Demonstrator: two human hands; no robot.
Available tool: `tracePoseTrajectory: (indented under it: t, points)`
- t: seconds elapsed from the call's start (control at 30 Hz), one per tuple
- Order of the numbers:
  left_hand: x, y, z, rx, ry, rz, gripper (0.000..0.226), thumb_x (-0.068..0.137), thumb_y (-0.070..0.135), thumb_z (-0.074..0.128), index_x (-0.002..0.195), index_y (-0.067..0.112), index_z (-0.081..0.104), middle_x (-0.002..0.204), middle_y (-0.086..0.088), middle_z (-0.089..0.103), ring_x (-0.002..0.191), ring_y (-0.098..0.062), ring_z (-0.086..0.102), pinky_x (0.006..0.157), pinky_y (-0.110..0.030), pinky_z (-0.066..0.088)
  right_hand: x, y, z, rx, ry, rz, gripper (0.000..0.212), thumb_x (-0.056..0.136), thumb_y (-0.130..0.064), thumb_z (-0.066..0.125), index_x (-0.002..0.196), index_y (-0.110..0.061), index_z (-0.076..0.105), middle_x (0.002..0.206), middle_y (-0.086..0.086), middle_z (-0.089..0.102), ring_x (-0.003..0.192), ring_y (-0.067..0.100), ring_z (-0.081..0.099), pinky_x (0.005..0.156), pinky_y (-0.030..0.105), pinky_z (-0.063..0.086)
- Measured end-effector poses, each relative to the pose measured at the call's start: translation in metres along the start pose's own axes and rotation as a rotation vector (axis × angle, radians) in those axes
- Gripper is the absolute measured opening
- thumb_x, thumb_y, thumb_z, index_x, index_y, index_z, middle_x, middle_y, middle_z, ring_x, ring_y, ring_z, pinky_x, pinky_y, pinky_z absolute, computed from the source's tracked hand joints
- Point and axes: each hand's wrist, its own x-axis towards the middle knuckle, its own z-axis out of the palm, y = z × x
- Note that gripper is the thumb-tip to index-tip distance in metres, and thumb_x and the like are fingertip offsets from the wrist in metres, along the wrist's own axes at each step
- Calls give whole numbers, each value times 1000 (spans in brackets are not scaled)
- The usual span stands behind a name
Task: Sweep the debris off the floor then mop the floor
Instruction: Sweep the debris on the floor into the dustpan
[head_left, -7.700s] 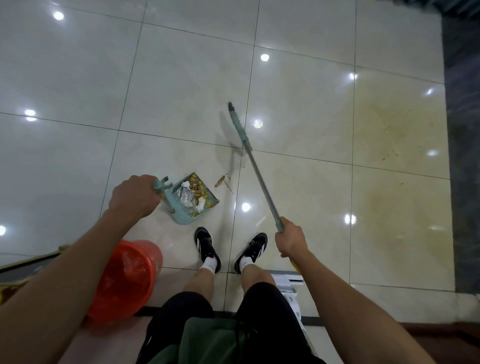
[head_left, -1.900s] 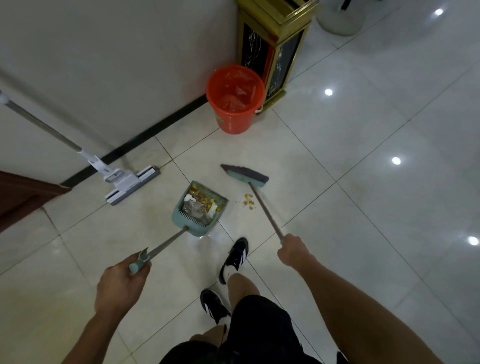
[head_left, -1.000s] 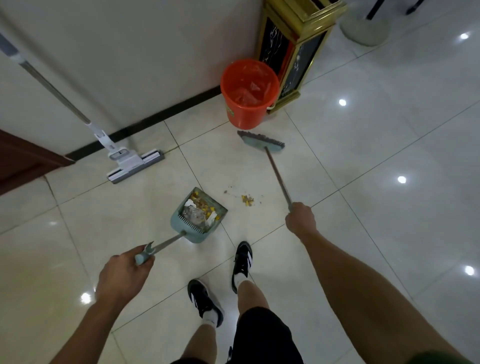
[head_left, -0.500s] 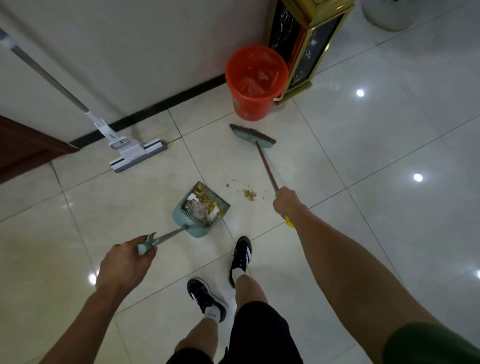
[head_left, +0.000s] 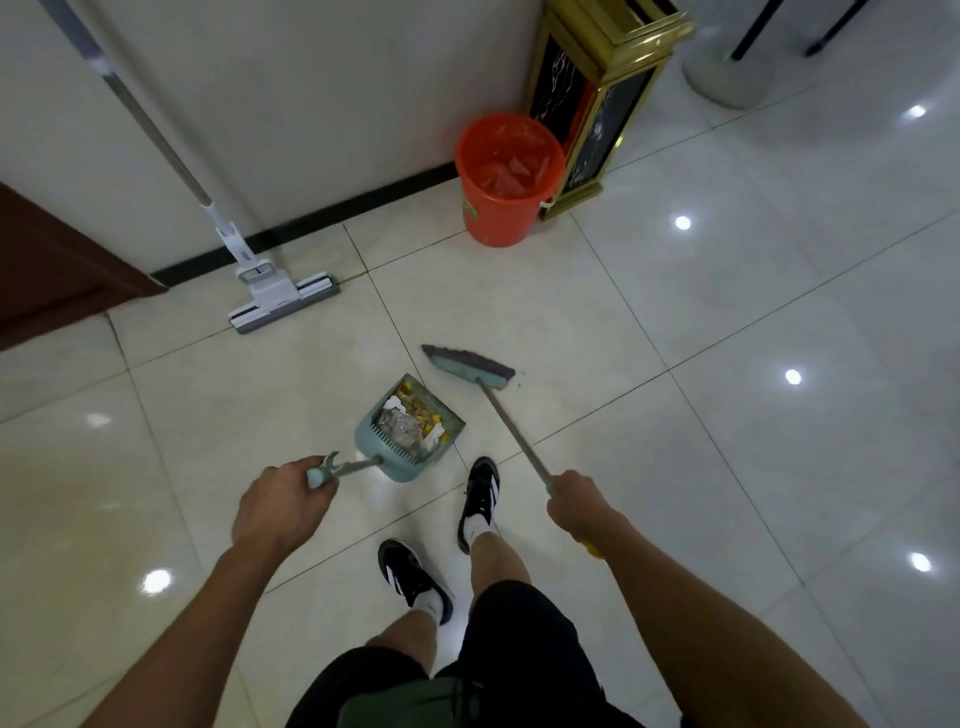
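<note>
My left hand (head_left: 278, 506) grips the handle of a teal dustpan (head_left: 387, 460) that rests on the tiled floor in front of my feet. The pan holds debris (head_left: 410, 418): yellow and brown bits, white scraps and a crumpled clear wrapper. My right hand (head_left: 576, 501) is closed around the broom handle. The teal broom head (head_left: 467, 366) touches the floor just right of and beyond the pan's mouth. A few tiny specks lie beside the broom head. A white mop (head_left: 270, 286) leans against the wall at the left.
An orange bucket (head_left: 506, 208) lined with a bag stands by the wall, beside a gold and black bin (head_left: 597, 104). A round white base (head_left: 727, 73) sits at the top right. A brown door edge (head_left: 57, 265) is at the left. My shoes (head_left: 480, 496) are just behind the pan.
The broom head has come from near the bucket toward the dustpan's mouth. The small pile of yellow debris that lay right of the pan is no longer on the floor.
</note>
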Motion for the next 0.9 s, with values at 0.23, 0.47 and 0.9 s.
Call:
tracePoseTrajectory:
  t: [0.23,0.47,0.9]
  points:
    - [-31,-22,2,-9,-30,-8,19,92,49,54,84,35,65,80,-4,68,75,-33,63,67,-37,53,-38,-7,13,197,119,-9,27,92,-9,47,113,-4,63,93,10,62,74,29,67,60,41,61]
    - [-42,-32,2,-3,-34,-45,21,92,49,55,85,32,66,74,0,66,69,-29,62,65,-38,55,-28,-34,3,577,-81,18,33,98,-18,50,123,3,58,82,18,68,52,21,59,46,31,54]
    - [-32,14,-4,75,-60,-67,19,93,45,56,79,34,62,74,0,63,69,-28,60,61,-33,46,10,-17,-15,11,-20,-103,31,98,-14,44,125,-8,58,103,13,62,72,27,60,57,32,50]
